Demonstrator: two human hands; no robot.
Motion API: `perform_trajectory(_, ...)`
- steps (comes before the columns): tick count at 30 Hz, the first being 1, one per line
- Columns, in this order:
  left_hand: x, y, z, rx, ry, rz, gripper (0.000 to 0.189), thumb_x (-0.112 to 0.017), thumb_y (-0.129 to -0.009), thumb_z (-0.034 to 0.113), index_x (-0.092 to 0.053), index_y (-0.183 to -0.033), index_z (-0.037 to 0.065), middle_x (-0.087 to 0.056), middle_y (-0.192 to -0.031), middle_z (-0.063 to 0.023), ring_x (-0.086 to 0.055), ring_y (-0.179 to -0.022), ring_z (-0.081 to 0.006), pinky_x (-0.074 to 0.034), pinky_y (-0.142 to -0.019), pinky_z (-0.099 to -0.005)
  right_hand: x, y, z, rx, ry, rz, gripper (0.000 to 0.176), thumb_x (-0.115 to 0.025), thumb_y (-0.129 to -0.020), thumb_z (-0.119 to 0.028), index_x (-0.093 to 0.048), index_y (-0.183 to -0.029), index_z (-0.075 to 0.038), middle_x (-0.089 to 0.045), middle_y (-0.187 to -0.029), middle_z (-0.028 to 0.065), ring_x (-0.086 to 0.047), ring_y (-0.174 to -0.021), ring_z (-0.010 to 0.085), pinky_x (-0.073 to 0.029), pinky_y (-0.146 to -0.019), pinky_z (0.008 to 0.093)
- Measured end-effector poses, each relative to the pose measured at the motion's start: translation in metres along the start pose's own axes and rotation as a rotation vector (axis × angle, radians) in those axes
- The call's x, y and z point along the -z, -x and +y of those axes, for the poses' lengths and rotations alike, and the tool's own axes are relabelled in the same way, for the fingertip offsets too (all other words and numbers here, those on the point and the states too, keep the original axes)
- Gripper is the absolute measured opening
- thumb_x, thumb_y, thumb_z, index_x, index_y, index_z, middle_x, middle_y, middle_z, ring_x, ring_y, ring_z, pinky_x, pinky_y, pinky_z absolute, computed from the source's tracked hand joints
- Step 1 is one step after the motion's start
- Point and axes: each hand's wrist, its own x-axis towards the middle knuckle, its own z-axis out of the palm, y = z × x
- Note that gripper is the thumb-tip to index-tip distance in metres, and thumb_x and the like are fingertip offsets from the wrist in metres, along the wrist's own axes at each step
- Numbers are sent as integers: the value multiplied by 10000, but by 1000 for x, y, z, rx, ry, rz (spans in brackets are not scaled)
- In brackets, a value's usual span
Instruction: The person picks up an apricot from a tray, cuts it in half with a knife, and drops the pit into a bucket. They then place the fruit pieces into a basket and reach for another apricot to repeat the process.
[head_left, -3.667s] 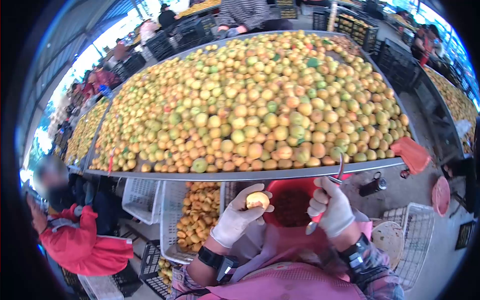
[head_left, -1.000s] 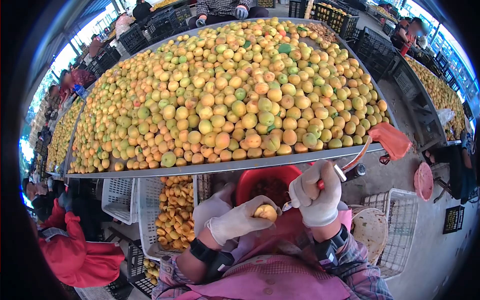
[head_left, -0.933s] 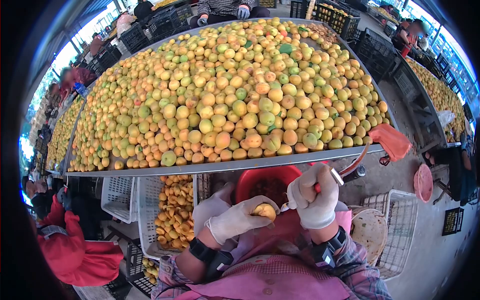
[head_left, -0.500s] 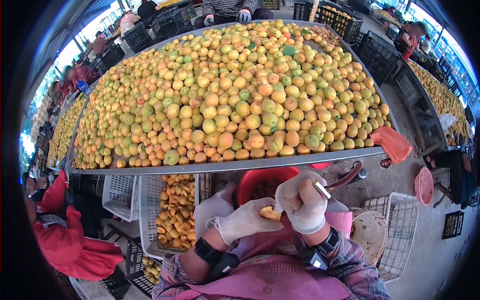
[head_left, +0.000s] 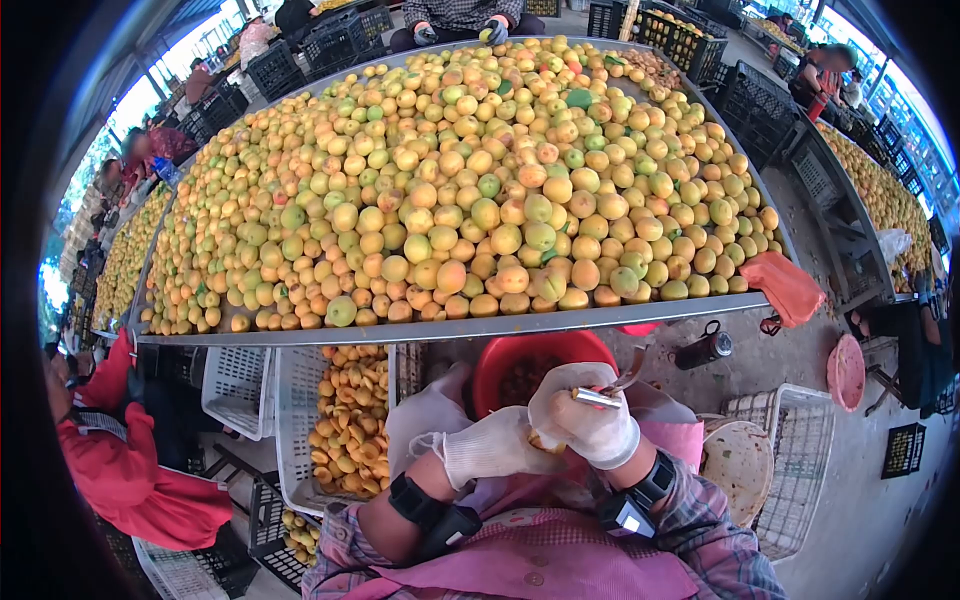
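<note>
Both my hands wear white gloves and meet close to my chest, below the table edge. My left hand [head_left: 490, 448] grips a yellow apricot [head_left: 543, 441], mostly hidden between the two gloves. My right hand [head_left: 585, 418] is closed around a curved pitting tool [head_left: 612, 390] whose metal end sticks out above the fist, pressed against the fruit. Just behind my hands stands a red bucket [head_left: 545, 350] with dark pits inside. A big heap of yellow and green apricots [head_left: 470, 190] fills the metal table [head_left: 450, 332] in front.
A white crate [head_left: 350, 420] with halved apricots sits under the table to the left, another white crate [head_left: 800, 470] to the right. A person in red [head_left: 130, 470] crouches at left. A dark bottle [head_left: 705, 347] lies on the ground; an orange cloth [head_left: 790, 285] hangs nearby.
My right hand has come down and left onto the apricot, turning the tool inward. My left hand stayed low by my chest, holding the fruit.
</note>
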Motion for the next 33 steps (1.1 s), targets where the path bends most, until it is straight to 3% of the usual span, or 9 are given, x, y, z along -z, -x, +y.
perform_trajectory(1, -1, 0, -3, 3, 10, -13, 262, -728, -774, 259, -652, -948, 79, -663, -810, -112, -661, -779, -213, -504, -749, -330, 1, 0, -2, -1, -1, -1, 260, -590, -898, -198, -513, -708, -37, -467, -542, 13, -430, -485, 114, -335, -471, 256)
perform_trajectory(4, 0, 1, -2, 47, 25, -69, 233, -719, -776, 254, -656, -920, 83, -657, -785, -105, -651, -750, -199, -498, -726, -326, 7, -11, -14, -897, -1231, 15, 386, -601, -933, -341, -502, -695, -54, -464, -525, 27, -461, -455, 147, -344, -446, 268)
perform_trajectory(11, -6, -3, -32, -92, -14, -103, 249, -738, -763, 243, -633, -910, 72, -647, -800, -78, -631, -767, -173, -496, -725, -320, -10, 9, -10, -1188, -1250, -19, 257, -548, -934, -211, -485, -735, -61, -517, -668, 43, -499, -559, 160, -441, -527, 275)
perform_trajectory(14, -7, -3, -27, -172, 74, -16, 288, -743, -766, 217, -626, -982, 66, -664, -893, -82, -632, -826, -176, -499, -762, -313, 2, -5, -5, -972, -960, -440, 116, -574, -904, -128, -595, -919, -15, -615, -768, -1, -560, -626, 54, -427, -520, 210)
perform_trajectory(16, 1, -7, -13, -88, 36, -95, 318, -746, -774, 208, -621, -1026, 61, -666, -938, -82, -628, -862, -167, -497, -783, -308, -9, 4, -12, -1310, -1652, 289, 216, -515, -948, -178, -561, -782, -48, -539, -691, 24, -515, -566, 94, -409, -495, 245)
perform_trajectory(18, 5, -6, 0, 8, 5, -166, 350, -750, -781, 199, -616, -1070, 56, -668, -983, -82, -624, -897, -157, -494, -805, -302, 3, 1, 1, -954, -1296, 57, 341, -471, -987, -246, -501, -708, -52, -483, -627, 26, -484, -515, 133, -375, -466, 256)
perform_trajectory(23, 3, -7, 23, 107, 395, 39, 453, -769, -791, 221, -580, -1155, 28, -608, -946, -6, -547, -836, -91, -473, -724, -262, 10, -6, 15, -786, -1518, 463, 454, -407, -1032, -390, -459, -716, -68, -274, -482, -29, -298, -367, 110, -327, -403, 273)
perform_trajectory(30, 2, -8, 46, 338, 543, 79, 384, -688, -863, 207, -552, -1193, 64, -586, -852, 22, -520, -688, -51, -426, -582, -213, 18, -6, 2, -820, -997, 421, 336, -460, -1001, -260, -491, -738, -53, -352, -506, -17, -387, -429, 118, -345, -439, 263)
perform_trajectory(33, 4, -6, 43, 377, 502, 18, 359, -673, -881, 207, -546, -1185, 64, -588, -866, 21, -527, -712, -50, -431, -595, -212, 24, -13, -2, -895, -1253, 341, 346, -490, -977, -260, -507, -711, -39, -379, -513, -15, -425, -468, 107, -342, -451, 250)
